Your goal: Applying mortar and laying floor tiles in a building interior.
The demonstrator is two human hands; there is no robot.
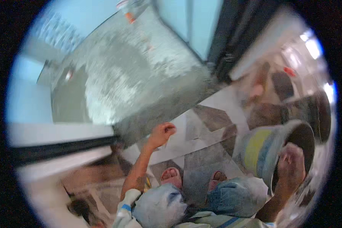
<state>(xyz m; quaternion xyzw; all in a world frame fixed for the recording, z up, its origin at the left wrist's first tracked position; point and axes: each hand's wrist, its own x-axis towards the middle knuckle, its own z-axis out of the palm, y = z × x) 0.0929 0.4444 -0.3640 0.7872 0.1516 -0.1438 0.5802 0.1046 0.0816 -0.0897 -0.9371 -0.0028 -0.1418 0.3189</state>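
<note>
My left hand (163,132) hangs over the pale tiled floor (212,102) near the edge of a rough grey cement patch (121,76), its fingers curled; whatever they may hold is hidden. My right hand (292,159) is at the open mouth of a tilted grey bucket (254,154) with yellow and blue bands; its fingers are blurred. Below, my bent knees and pink sandals (170,174) show on dark and light tiles.
Light blue wall (30,91) borders the cement at left. Dark frames (231,30) rise at upper right, another (64,146) lies at left. A small orange object (130,17) sits at the cement's far end. A dark round item (281,85) stands beyond the bucket.
</note>
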